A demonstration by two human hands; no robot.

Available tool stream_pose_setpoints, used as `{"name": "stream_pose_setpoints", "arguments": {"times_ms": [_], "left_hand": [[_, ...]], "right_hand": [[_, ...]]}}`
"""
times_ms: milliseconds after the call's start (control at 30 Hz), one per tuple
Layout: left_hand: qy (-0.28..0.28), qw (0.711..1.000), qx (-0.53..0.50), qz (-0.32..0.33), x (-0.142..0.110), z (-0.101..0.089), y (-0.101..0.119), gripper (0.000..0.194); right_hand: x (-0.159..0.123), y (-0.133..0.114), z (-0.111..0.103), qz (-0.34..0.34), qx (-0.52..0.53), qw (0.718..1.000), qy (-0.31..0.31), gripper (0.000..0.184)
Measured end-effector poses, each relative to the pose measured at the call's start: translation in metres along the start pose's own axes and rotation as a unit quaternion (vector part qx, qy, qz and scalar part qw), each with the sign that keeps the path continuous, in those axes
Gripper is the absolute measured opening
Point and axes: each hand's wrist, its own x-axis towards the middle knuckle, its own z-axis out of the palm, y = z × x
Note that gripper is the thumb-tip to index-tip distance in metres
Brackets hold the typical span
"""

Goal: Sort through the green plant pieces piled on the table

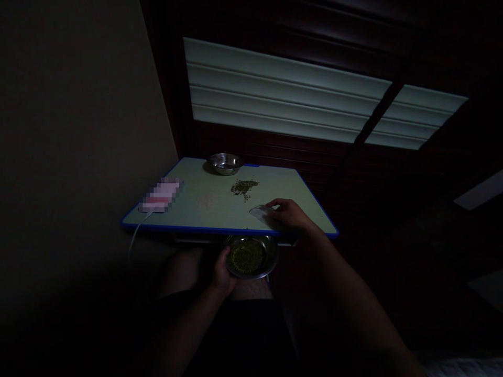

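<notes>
My left hand (223,275) grips the rim of a metal bowl (272,263) just below the table's front edge. Small greenish grains (247,256), perhaps mung beans, lie in that bowl. In my right hand (290,213) is a thin, pale, flat piece (260,212), possibly a scraper or card; the dim light hides its exact kind. It touches or hovers just over the tabletop near the front edge. Beyond it, a loose pile of similar grains (244,188) is spread on the small pale table (196,183).
A second metal bowl (226,165) stands at the table's back edge. On the left lies a blurred pink, phone-like thing (161,196) with a white cable (134,238) hanging off the front. A wall (86,104) rises at left, dark slatted doors (275,89) behind.
</notes>
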Motion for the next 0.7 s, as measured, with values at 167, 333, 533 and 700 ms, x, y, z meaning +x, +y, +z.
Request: {"name": "stream_pose_setpoints", "arguments": {"times_ms": [167,333,533,700], "left_hand": [[-0.005,1.0,-0.002,-0.001,0.001,-0.001,0.0,0.027],[-0.006,1.0,-0.002,-0.003,0.002,-0.002,0.0,0.028],[0.001,1.0,-0.003,-0.005,0.001,-0.003,0.0,0.027],[-0.001,1.0,-0.005,-0.003,0.0,-0.001,0.002,0.028]], "right_hand": [[0.009,0.001,0.001,0.013,-0.044,0.999,0.027,0.034],[0.011,-0.003,0.003,-0.008,-0.063,0.998,0.008,0.037],[0.021,-0.008,0.004,-0.013,-0.034,0.999,-0.026,0.037],[0.032,-0.016,0.006,-0.031,-0.056,0.995,-0.073,0.041]]}}
